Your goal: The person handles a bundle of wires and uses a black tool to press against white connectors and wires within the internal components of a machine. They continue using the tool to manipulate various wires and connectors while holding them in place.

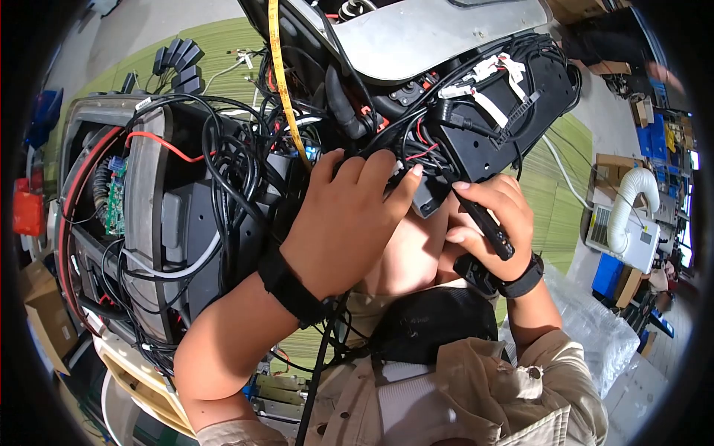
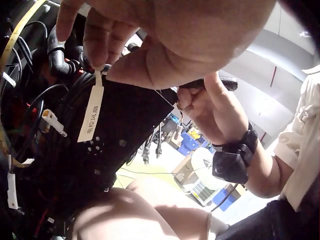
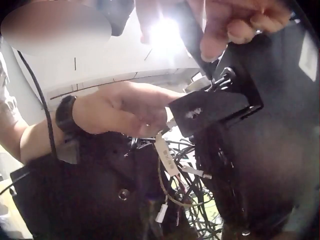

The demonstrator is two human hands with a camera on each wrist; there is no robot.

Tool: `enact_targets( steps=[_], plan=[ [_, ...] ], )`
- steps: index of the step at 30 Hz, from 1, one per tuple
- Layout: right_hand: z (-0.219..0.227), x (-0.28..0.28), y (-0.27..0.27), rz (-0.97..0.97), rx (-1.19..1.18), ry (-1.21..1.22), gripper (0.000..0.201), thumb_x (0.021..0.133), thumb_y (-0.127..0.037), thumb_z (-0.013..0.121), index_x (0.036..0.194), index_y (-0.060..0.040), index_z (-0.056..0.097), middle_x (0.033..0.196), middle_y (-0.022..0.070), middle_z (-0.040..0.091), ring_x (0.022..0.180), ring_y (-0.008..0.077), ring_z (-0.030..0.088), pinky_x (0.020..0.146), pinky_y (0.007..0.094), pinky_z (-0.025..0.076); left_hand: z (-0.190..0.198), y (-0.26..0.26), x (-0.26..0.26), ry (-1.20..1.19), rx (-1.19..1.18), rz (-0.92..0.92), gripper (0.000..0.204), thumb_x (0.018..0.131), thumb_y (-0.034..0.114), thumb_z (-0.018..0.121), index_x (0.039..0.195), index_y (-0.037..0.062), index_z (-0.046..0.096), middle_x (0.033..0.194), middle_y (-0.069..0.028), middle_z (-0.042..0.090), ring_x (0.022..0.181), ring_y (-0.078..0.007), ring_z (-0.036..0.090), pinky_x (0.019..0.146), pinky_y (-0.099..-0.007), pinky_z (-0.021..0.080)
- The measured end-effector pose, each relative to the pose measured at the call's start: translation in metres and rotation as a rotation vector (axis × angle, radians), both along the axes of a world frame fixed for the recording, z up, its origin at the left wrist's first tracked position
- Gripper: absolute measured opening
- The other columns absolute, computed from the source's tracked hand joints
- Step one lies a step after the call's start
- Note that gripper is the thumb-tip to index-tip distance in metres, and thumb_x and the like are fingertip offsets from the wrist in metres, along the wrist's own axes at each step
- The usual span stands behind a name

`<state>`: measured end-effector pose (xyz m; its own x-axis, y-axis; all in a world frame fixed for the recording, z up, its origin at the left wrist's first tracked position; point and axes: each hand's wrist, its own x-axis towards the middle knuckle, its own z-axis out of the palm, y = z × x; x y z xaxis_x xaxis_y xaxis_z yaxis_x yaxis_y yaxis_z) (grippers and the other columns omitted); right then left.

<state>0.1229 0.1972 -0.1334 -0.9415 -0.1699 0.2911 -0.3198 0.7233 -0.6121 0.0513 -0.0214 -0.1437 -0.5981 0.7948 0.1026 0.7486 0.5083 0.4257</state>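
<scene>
In the head view my left hand (image 1: 346, 215) reaches over the cable bundle, fingers bent down. Its thumb and fingertips pinch a thin cable at the neck of a white label (image 2: 92, 115) with printed characters, which hangs below them. My right hand (image 1: 498, 215) grips a slim black tool (image 1: 487, 227), whose kind I cannot tell. The tool's tip points at wires beside a black metal bracket (image 3: 215, 112), just past the left fingertips. The bracket joins a black perforated panel (image 1: 476, 152) above the person's knees.
An opened machine housing (image 1: 160, 215) with a green circuit board (image 1: 117, 197) and looped black cables stands at left. A yellow measuring tape (image 1: 279, 74) hangs down in front. White connectors (image 1: 483, 70) and a grey cover (image 1: 439, 37) lie beyond. Bubble wrap (image 1: 595, 320) lies at right.
</scene>
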Motion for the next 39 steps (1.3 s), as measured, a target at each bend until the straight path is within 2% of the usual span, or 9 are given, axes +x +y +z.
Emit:
enact_targets(
  steps=[4, 7, 8, 12, 16, 19, 27, 39],
  plan=[
    [-0.002, -0.003, 0.006, 0.062, 0.045, 0.07, 0.034, 0.072, -0.014, 0.076, 0.103, -0.0047, 0.067, 0.08, 0.004, 0.063, 0.071, 0.0221, 0.056, 0.07, 0.0338, 0.04, 0.001, 0.0, -0.001, -0.018, -0.019, 0.004, 0.053, 0.073, 0.002, 0.057, 0.124, 0.0132, 0.057, 0.115, -0.0106, 0.053, 0.105, -0.0292, 0.053, 0.097, -0.0484, 0.037],
    [0.005, -0.002, 0.013, 0.013, -0.061, 0.139, 0.027, 0.073, -0.011, 0.073, 0.099, -0.0059, 0.066, 0.077, 0.0046, 0.061, 0.072, 0.0235, 0.056, 0.07, 0.0353, 0.04, 0.001, 0.0, -0.002, -0.048, -0.005, 0.01, 0.052, 0.073, 0.001, 0.058, 0.123, 0.0134, 0.057, 0.116, -0.0106, 0.052, 0.105, -0.029, 0.053, 0.097, -0.048, 0.037],
    [0.004, -0.004, 0.015, 0.011, -0.116, 0.167, 0.025, 0.073, -0.015, 0.072, 0.096, -0.0066, 0.065, 0.077, 0.0047, 0.061, 0.071, 0.0235, 0.056, 0.07, 0.0357, 0.04, 0.002, 0.0, -0.003, -0.069, 0.01, 0.013, 0.051, 0.073, 0.001, 0.058, 0.122, 0.0137, 0.058, 0.116, -0.0105, 0.052, 0.105, -0.0288, 0.053, 0.097, -0.0478, 0.037],
    [-0.003, -0.016, 0.02, 0.157, -0.065, 0.184, 0.023, 0.074, -0.019, 0.07, 0.094, -0.0085, 0.064, 0.078, 0.0031, 0.059, 0.067, 0.022, 0.053, 0.069, 0.0371, 0.039, 0.003, 0.001, -0.005, -0.094, -0.004, 0.019, 0.051, 0.073, 0.001, 0.058, 0.122, 0.0145, 0.058, 0.115, -0.0102, 0.052, 0.104, -0.028, 0.053, 0.098, -0.0473, 0.037],
    [-0.011, -0.028, 0.015, 0.229, -0.003, 0.215, 0.028, 0.068, -0.013, 0.073, 0.094, -0.0089, 0.064, 0.076, 0.0008, 0.057, 0.065, 0.021, 0.051, 0.066, 0.0371, 0.039, 0.004, 0.002, -0.008, -0.124, -0.024, 0.019, 0.049, 0.072, 0.002, 0.059, 0.12, 0.015, 0.06, 0.112, -0.0087, 0.053, 0.103, -0.026, 0.053, 0.098, -0.0463, 0.037],
    [-0.018, -0.03, 0.017, 0.244, 0.001, 0.231, 0.029, 0.07, -0.013, 0.076, 0.096, -0.0082, 0.064, 0.076, 0.0007, 0.057, 0.066, 0.0202, 0.05, 0.064, 0.0355, 0.039, 0.003, 0.003, -0.009, -0.141, -0.026, 0.025, 0.048, 0.072, 0.003, 0.059, 0.118, 0.0152, 0.062, 0.11, -0.0078, 0.053, 0.102, -0.0251, 0.054, 0.098, -0.0457, 0.037],
    [-0.024, -0.028, 0.02, 0.236, -0.012, 0.253, 0.04, 0.066, -0.018, 0.081, 0.101, -0.0075, 0.065, 0.086, 0.0024, 0.054, 0.068, 0.019, 0.052, 0.064, 0.034, 0.041, 0.0, 0.001, -0.01, -0.144, 0.004, 0.041, 0.045, 0.074, 0.005, 0.061, 0.118, 0.0168, 0.062, 0.109, -0.0075, 0.052, 0.099, -0.0237, 0.055, 0.097, -0.0447, 0.038],
    [-0.025, -0.024, 0.017, 0.131, -0.059, 0.207, 0.037, 0.07, -0.018, 0.08, 0.102, -0.0048, 0.066, 0.084, 0.0052, 0.053, 0.066, 0.0224, 0.05, 0.062, 0.0358, 0.04, -0.004, -0.002, -0.009, -0.127, 0.024, 0.044, 0.045, 0.075, 0.009, 0.065, 0.119, 0.0185, 0.06, 0.107, -0.0061, 0.054, 0.094, -0.0224, 0.057, 0.097, -0.0454, 0.038]
  ],
)
